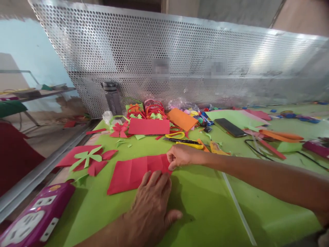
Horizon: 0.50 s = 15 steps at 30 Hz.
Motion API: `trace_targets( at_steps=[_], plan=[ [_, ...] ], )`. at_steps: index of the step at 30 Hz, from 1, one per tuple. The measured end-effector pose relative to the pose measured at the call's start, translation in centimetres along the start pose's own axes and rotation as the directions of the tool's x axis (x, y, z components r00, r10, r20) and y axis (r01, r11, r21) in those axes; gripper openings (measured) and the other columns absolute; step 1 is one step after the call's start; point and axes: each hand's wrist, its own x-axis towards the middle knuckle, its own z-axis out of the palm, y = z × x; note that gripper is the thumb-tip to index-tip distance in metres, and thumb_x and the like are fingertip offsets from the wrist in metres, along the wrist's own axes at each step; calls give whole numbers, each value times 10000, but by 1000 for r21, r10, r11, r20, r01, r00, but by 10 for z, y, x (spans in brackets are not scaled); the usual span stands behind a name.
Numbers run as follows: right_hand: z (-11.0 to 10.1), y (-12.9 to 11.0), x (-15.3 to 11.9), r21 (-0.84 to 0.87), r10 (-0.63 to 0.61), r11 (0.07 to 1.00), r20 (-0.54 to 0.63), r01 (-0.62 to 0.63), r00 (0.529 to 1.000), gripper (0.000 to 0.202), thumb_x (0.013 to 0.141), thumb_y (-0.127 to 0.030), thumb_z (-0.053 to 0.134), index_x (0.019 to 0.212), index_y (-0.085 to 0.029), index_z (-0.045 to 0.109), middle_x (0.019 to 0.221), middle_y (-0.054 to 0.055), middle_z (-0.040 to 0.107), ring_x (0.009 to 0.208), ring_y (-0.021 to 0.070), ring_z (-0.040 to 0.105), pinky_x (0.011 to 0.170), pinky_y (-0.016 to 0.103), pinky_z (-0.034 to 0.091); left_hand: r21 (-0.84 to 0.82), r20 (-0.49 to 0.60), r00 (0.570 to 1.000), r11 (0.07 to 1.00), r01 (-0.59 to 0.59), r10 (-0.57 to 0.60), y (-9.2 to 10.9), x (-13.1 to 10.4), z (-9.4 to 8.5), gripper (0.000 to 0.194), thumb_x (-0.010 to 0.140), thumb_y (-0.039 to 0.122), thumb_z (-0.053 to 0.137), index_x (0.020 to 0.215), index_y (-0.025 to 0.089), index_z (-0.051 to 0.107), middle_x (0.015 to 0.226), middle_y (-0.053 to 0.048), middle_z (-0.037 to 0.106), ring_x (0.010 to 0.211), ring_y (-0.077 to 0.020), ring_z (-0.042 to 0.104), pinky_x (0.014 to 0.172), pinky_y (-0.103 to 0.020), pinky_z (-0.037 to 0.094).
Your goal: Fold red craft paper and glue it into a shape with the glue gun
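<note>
Purple power strip (42, 207) sits near-left of the creased red sheet (130, 173), not touching. Green paper cutout (87, 157) and red scraps (96, 168) lie just left of the sheet.

Sheet itself is on the green tabletop (203, 209), long side crosswise, crease lines running near to far, right end under my hands. Small red rectangle (149, 126) sits beyond it.

Left hand (153, 202): palm down, fingers mostly straight, slightly spread, tips on the sheet's near right part, thumb out to the side. Gripping nothing. Right hand (181, 156): fingers curled into a loose fist at the sheet's right end; can't tell if it's pinching the edge or only bearing on it.

To crease cleanly, I'd pin close to the fold with the left fingertips, square the right end, then run the right hand straight along it, light first, firm second. Skew will show.

Edges: yellow-and-black tool (190, 145) lies just beyond the sheet's right end, near my knuckles, so far-side travel is tight. Phone (230, 127) is farther off, far-right of the sheet. White strip (239, 209) runs near-right of it. Best working room: between sheet and strip.
</note>
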Motion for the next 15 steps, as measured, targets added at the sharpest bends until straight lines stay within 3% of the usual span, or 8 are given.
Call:
trace_targets(
  at_steps=[7,12,15],
  plan=[
    [12,-1,-9,-25,8,1000,-60,-9,998,292,590,-441,700,693,-185,605,636,-19,583,589,117,478,499,213,267,-54,35,999,998,13,-11,0,2,-1,779,792,694,256,1137,59,548,1043,-155,564,980,-300,450,942,-546,303],
    [9,6,-11,0,26,1000,-73,-26,997,190,605,-343,680,659,-176,607,581,-42,555,537,94,457,485,204,261,-65,-7,999,997,36,-36,1,0,5,768,792,702,227,1088,82,570,1037,-145,558,969,-292,445,954,-559,286],
    [3,21,-8,9,32,999,-84,-31,996,113,637,-277,637,640,-167,614,536,-49,527,506,86,447,474,199,259,-58,23,999,997,48,-46,2,0,3,745,804,690,212,1067,97,579,1041,-142,550,980,-292,446,952,-560,302]
  ],
)
